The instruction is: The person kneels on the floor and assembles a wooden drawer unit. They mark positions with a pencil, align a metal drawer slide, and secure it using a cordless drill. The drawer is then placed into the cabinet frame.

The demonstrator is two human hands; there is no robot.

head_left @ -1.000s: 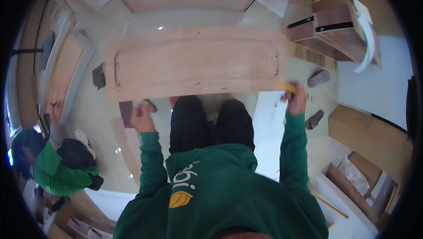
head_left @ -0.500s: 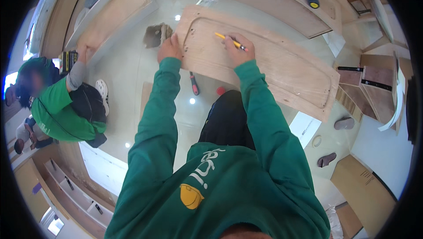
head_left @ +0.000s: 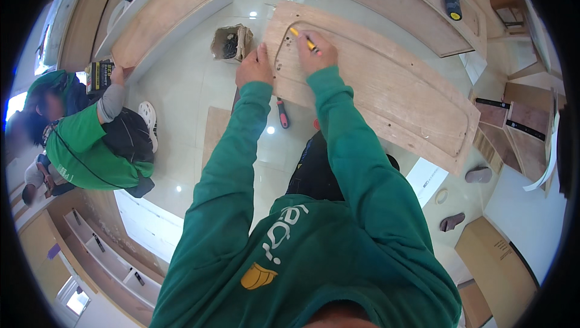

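Note:
In front of me lies a long pale wooden panel (head_left: pixel 386 86) with a routed groove along its border and several small dark holes near its left end. My left hand (head_left: pixel 254 69) is closed on the panel's left edge. Over that same end, my right hand (head_left: pixel 322 57) grips a thin yellow pencil-like tool (head_left: pixel 310 44), its tip close to the groove's corner; whether it touches the wood I cannot tell. Beside my left hand stands a small open box (head_left: pixel 231 44) with dark small pieces inside. A screwdriver with a red and black handle (head_left: pixel 283 114) is below the panel's near edge.
At left a person in green (head_left: pixel 96 140) crouches, a hand at a white-edged wooden frame (head_left: pixel 163 13). A yellow and black power drill (head_left: pixel 450 1) lies on a wooden piece at the back right. Slippers (head_left: pixel 477 174) and a tape roll (head_left: pixel 441 196) sit on the floor at right.
My right hand has moved left across the panel with the yellow tool, toward the holed end. My left hand stays at the panel's edge. The whole view has shifted slightly.

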